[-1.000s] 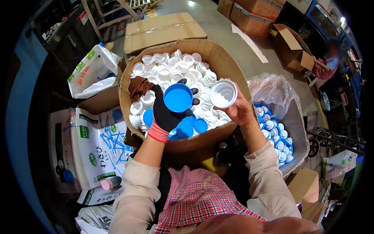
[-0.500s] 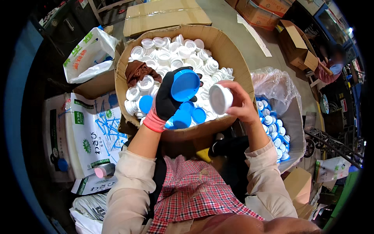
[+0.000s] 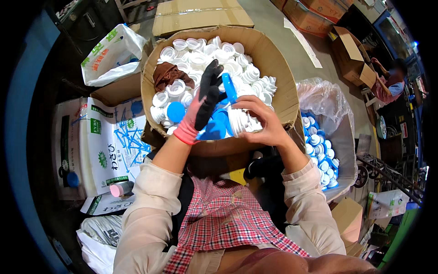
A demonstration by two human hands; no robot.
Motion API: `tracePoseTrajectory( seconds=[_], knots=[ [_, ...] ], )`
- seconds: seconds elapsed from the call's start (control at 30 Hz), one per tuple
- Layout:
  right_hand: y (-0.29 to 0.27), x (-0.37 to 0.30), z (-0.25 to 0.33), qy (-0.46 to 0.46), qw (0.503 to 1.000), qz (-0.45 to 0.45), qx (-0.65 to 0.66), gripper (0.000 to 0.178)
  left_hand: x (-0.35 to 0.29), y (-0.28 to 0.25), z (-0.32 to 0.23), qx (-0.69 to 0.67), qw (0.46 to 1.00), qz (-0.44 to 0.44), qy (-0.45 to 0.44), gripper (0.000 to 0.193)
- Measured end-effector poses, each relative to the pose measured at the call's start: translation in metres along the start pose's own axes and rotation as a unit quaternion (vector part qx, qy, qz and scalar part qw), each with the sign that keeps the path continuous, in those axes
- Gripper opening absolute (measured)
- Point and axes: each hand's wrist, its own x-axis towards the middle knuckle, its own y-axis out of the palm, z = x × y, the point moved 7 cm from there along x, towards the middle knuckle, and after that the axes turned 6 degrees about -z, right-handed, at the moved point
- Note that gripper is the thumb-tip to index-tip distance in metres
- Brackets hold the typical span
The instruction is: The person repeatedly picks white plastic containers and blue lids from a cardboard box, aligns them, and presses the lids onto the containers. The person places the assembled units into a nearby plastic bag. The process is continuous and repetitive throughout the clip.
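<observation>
A black glove with a pink cuff covers my left hand (image 3: 205, 98), which is turned on edge over the big carton. It holds a blue cap (image 3: 229, 88), seen nearly edge-on; some fingers stretch upward and the others are partly hidden. Bare fingers of my right hand (image 3: 262, 121) are closed round a white ribbed plastic piece (image 3: 238, 119), just below the blue cap. Whether cap and piece touch is unclear. Beneath both hands, several more blue caps (image 3: 214, 129) lie by the carton's near side, beside a heap of white plastic pieces (image 3: 196, 59).
The cardboard carton (image 3: 285, 86) stands in front of me, with a brown cloth (image 3: 169, 76) in it. At right, a lined container (image 3: 344, 160) holds blue-and-white pieces. White printed bags (image 3: 102, 157) lie left. A co-worker (image 3: 390, 84) sits far right near an open box (image 3: 346, 57).
My left hand has turned, so the blue cap now appears edge-on rather than face-on. My right hand has moved left and down with the white piece, closer to the left hand.
</observation>
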Motion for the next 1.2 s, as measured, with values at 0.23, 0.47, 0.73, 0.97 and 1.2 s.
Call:
tracePoseTrajectory(
  seconds=[0.23,0.47,0.73,0.97,1.2],
  knots=[
    [-0.003,-0.001,-0.028,0.11,0.927,-0.072,0.35,0.068,0.0,-0.001,0.016,-0.314,0.937,-0.041,-0.147,0.059],
    [-0.023,-0.004,-0.05,0.156,0.878,-0.159,0.423,0.071,-0.009,0.008,0.01,-0.497,0.829,0.072,-0.246,0.07],
    [-0.039,0.0,-0.04,0.141,0.915,-0.217,0.309,0.054,-0.007,0.015,0.02,-0.461,0.849,0.015,-0.257,0.073],
    [-0.021,0.001,-0.052,0.151,0.968,-0.18,0.091,0.039,-0.011,0.02,0.031,-0.497,0.827,-0.002,-0.262,0.068],
    [-0.012,-0.003,-0.002,-0.104,0.975,-0.131,-0.145,0.068,-0.007,0.015,-0.005,0.105,0.993,0.031,0.04,0.055]
  ],
)
